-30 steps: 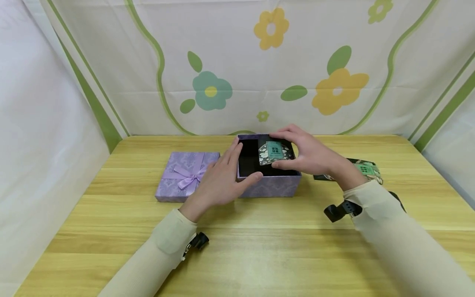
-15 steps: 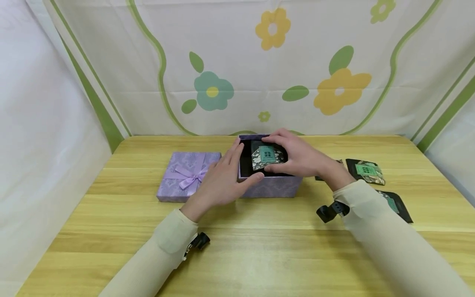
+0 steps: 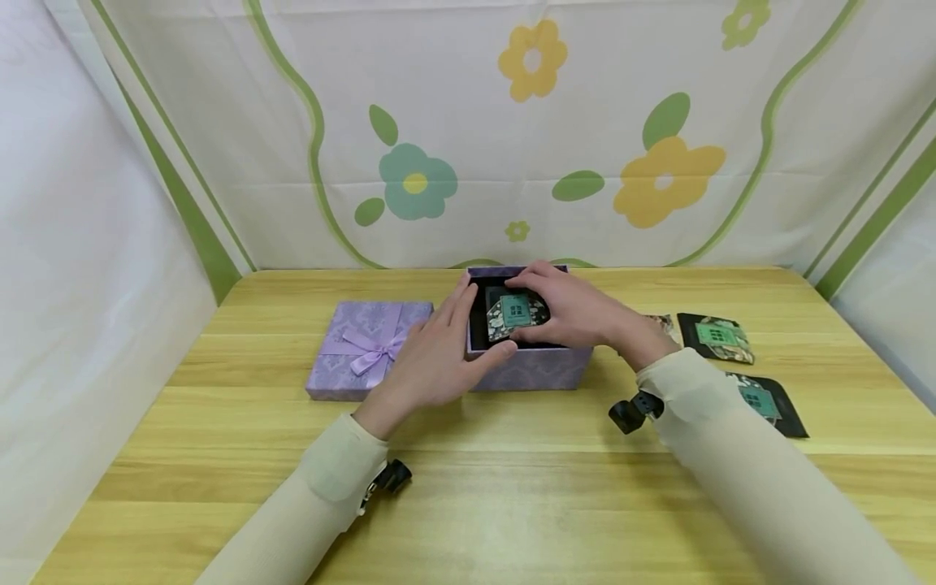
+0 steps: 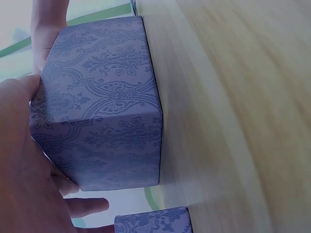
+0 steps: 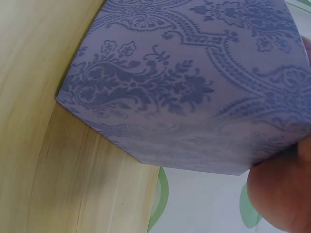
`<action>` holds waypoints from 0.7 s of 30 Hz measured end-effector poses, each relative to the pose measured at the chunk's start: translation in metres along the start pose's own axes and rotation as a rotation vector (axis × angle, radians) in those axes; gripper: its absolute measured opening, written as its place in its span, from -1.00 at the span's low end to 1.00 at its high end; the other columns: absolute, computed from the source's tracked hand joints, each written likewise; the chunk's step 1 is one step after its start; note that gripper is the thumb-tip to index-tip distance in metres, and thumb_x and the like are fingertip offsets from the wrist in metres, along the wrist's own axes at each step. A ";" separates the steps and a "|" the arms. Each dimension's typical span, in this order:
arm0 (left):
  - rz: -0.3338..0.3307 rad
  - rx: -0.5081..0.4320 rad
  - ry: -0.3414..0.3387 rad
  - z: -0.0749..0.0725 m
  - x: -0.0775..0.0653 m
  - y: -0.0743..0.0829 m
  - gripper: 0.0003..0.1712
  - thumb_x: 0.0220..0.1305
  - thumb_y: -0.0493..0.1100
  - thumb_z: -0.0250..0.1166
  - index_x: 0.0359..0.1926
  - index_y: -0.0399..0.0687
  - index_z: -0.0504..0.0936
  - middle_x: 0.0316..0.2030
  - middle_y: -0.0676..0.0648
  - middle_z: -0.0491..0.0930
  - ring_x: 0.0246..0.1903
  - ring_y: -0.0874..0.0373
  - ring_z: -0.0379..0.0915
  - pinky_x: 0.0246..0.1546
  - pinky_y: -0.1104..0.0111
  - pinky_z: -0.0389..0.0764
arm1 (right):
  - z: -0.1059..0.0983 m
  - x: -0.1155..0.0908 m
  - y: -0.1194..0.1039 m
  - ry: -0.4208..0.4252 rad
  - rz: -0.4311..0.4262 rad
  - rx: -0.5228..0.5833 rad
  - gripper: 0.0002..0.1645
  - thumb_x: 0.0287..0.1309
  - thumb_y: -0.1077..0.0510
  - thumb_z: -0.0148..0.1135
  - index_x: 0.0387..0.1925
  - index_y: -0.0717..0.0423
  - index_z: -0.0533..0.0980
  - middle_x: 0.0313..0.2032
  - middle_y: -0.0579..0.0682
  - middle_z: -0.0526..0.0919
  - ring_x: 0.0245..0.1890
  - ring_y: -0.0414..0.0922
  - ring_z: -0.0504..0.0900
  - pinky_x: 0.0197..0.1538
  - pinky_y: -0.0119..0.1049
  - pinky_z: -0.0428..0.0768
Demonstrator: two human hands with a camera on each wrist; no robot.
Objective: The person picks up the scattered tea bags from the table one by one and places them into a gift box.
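Note:
A purple patterned gift box (image 3: 534, 371) with a black inside stands uncovered at the back of the table. Over its opening, my right hand (image 3: 566, 310) pinches a black packet (image 3: 501, 318) with a teal label and white floral print between fingers and thumb. The packet lies tilted inside the walls; the fingers cover its right end. My left hand (image 3: 435, 361) rests against the box's left corner, fingers straight along the side and thumb at the front rim. Beneath that hand's wrist side lies the purple lid (image 3: 366, 333) with its ribbon bow, partly covered.
To the right lie a packet with a green label (image 3: 720, 337), a black packet with a teal label (image 3: 764, 401), partly behind the right sleeve, and another packet (image 3: 664, 323) mostly hidden by the wrist. A flowered curtain (image 3: 468, 106) hangs behind the table.
My right hand has moved left and down with the packet, deeper into the box. My left hand has stayed at the box corner. More of the packets at right shows.

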State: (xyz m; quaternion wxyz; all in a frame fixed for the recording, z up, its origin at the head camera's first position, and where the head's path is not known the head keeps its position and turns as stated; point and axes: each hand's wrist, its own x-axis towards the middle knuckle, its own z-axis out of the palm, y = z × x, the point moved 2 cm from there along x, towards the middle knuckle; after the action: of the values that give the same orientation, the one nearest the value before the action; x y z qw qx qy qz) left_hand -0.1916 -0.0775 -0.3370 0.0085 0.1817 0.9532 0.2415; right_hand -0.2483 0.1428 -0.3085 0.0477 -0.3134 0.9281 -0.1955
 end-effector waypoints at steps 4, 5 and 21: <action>0.001 0.000 0.000 0.000 0.000 -0.001 0.25 0.35 0.70 -0.06 0.76 0.14 -0.22 0.74 0.15 -0.33 0.68 -0.07 0.02 0.52 -0.31 0.23 | 0.003 0.003 -0.001 -0.009 0.014 -0.076 -0.04 0.26 -0.21 0.48 0.55 0.10 0.38 0.47 0.16 0.41 0.38 0.21 0.53 0.43 0.22 0.48; 0.000 0.001 -0.001 0.000 0.000 -0.001 0.25 0.35 0.70 -0.06 0.76 0.15 -0.22 0.74 0.15 -0.34 0.68 -0.07 0.02 0.53 -0.31 0.22 | 0.004 0.004 -0.001 -0.009 0.018 -0.101 -0.04 0.26 -0.21 0.48 0.54 0.09 0.39 0.46 0.16 0.43 0.37 0.21 0.55 0.42 0.22 0.50; 0.016 -0.003 0.002 0.000 -0.004 -0.002 0.23 0.38 0.68 -0.07 0.75 0.11 -0.18 0.75 0.14 -0.33 0.68 -0.07 0.03 0.53 -0.31 0.21 | 0.013 0.007 -0.008 0.022 -0.018 -0.331 -0.14 0.11 -0.26 0.59 0.34 0.06 0.61 0.23 0.11 0.69 0.21 0.13 0.68 0.39 0.20 0.51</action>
State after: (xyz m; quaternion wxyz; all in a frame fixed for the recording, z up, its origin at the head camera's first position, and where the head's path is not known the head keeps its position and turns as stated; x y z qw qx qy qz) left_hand -0.1891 -0.0806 -0.3387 0.0058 0.1892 0.9513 0.2432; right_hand -0.2467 0.1281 -0.3164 -0.0162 -0.3231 0.9452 -0.0438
